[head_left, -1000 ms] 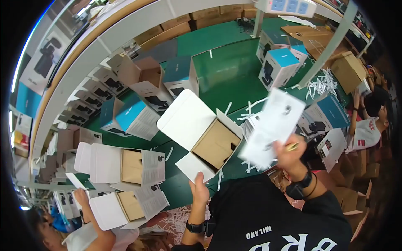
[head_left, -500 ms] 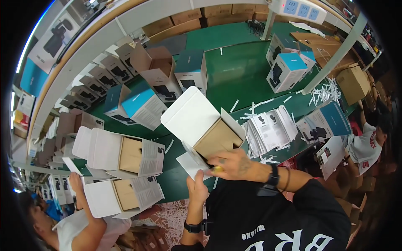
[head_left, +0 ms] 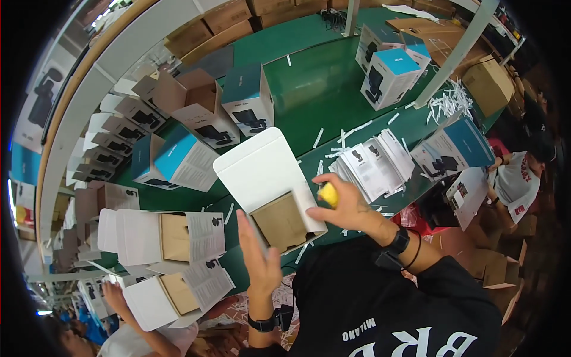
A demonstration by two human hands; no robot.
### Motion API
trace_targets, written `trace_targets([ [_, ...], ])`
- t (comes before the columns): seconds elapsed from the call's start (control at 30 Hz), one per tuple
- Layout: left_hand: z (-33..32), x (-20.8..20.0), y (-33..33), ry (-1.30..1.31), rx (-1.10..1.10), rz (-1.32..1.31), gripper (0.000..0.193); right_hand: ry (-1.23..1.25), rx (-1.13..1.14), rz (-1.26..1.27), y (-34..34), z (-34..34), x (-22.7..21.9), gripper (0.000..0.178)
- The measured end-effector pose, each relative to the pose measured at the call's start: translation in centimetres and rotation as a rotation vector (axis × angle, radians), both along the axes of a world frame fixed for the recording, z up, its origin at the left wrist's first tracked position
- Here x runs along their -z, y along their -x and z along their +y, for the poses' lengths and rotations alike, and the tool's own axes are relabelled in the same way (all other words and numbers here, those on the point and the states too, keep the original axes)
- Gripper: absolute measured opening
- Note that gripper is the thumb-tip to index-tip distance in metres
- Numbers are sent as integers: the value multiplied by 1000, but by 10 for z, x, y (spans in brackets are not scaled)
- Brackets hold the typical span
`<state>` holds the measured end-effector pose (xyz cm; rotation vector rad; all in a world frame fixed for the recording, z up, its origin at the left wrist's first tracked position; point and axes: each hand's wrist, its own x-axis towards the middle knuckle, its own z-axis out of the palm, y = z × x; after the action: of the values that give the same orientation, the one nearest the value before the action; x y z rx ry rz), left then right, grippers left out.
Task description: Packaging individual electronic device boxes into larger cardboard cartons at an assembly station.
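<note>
Frames an open white box [head_left: 273, 187] from both sides

Has the box at centre, over a green table [head_left: 303, 95], with the lid [head_left: 259, 163] folded back toward eleven o'clock, probably to bare the mouth and the brown cardboard insert [head_left: 279, 221].

Holds the left hand [head_left: 257, 256] at the box's seven o'clock, fingers straight and pinching nothing, perhaps to steady or square that wall; cannot tell whether touching. Holds the right hand [head_left: 345, 205] at three o'clock, thumb and forefinger spread by the side flap [head_left: 307, 208], likely to guide it. Shows something yellow [head_left: 329, 194] at those fingers; cannot tell whether worn or gripped.

Has a stack of white leaflets [head_left: 372, 163] at two o'clock, seemingly for a short right-hand reach. Has two other open boxes [head_left: 151, 238] between eight and nine o'clock, apparently set apart for elbow room. Has blue-topped cartons [head_left: 392, 77] at one o'clock, farther back, presumably out of the way.
</note>
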<state>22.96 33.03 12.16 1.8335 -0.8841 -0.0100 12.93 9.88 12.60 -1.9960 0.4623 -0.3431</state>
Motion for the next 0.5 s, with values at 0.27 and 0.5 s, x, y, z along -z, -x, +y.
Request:
trace_targets([
  [0.27, -37, 6, 18, -636, 190, -407, 88, 75, -89, 126, 5, -10, 12, 48],
  [0.5, -36, 15, 16, -632, 165, -498, 92, 185, -461, 275, -6, -51, -13, 23],
])
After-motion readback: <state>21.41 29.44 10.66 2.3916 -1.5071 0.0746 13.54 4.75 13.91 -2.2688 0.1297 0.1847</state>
